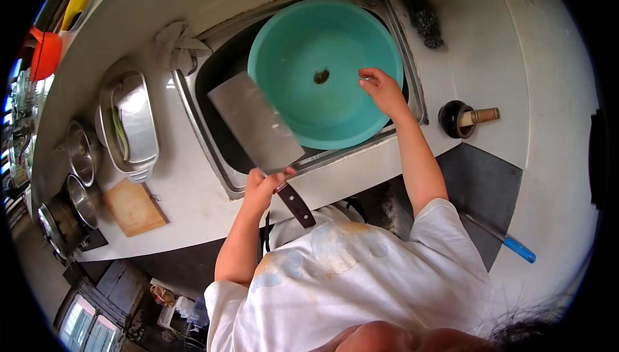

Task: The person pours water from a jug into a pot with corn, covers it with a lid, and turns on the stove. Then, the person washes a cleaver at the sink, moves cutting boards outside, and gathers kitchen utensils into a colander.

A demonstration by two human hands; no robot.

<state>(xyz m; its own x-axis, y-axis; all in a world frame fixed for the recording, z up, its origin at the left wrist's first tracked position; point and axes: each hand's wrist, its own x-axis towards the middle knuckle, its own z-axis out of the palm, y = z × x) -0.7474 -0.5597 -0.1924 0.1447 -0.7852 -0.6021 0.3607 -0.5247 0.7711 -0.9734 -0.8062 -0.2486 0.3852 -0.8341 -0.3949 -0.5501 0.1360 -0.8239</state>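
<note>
My left hand (260,187) grips a broad cleaver (255,123) where its blade meets the dark riveted handle. The wide blade tilts over the left part of the sink and overlaps the rim of a large turquoise basin (277,104). Over the basin's right side is my right hand (382,91), fingers apart and slightly bent, with nothing plainly visible in it. A small dark green-brown clump (321,76) lies on the basin floor. The basin sits in a metal sink (216,158), hiding most of it.
Left on the counter are a metal tray (138,120) holding a long green vegetable, metal bowls (82,152) and a wooden board (135,207). A grey cloth (180,46) lies by the sink's corner. At right stand a dark mortar with pestle (456,120) and a blue-handled tool (519,249).
</note>
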